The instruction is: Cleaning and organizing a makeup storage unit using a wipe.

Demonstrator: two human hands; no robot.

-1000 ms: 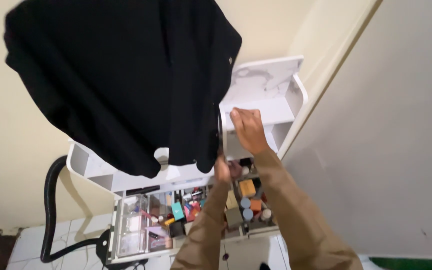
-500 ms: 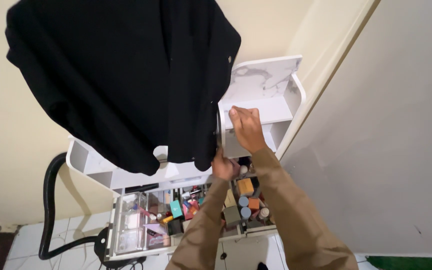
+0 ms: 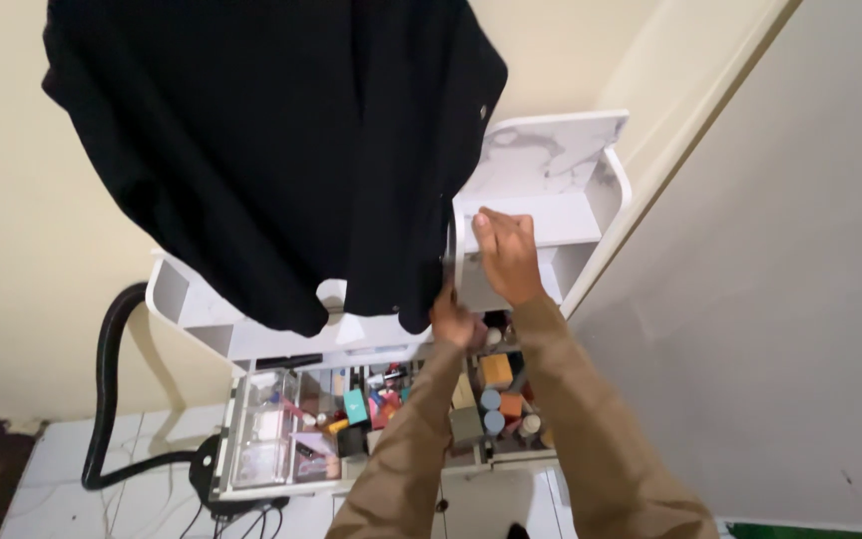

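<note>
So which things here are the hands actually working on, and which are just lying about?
In hand:
- right hand on the small white drawer unit
- left hand just below it, at the black garment's hem

Lying about:
- open drawer of cosmetics
- black hose
- cables on the floor

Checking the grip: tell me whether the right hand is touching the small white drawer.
Touching. The head view shows the right hand with fingers curled over the top edge of the white drawer.

Home dressing corner: white vanity [image 3: 551, 165], cosmetics-filled drawer [image 3: 371, 419], hanging black garment [image 3: 271, 150].
</note>
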